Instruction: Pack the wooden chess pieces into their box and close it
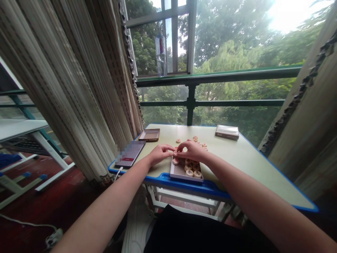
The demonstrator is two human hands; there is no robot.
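A shallow grey tray (180, 172) sits at the near edge of the desk (247, 158), with several round wooden chess pieces (193, 173) lying in it. My left hand (158, 153) and my right hand (192, 149) meet just above the tray's far end. Their fingertips pinch together on one round piece (175, 153). More loose pieces (196, 140) lie scattered on the desk just beyond my right hand.
A phone (130, 154) with a cable lies at the desk's left corner. A flat brown box lid (150, 135) lies behind it, and a closed box (226, 131) sits at the far right. Curtains (79, 88) hang left. A water bottle (160, 54) stands on the window ledge.
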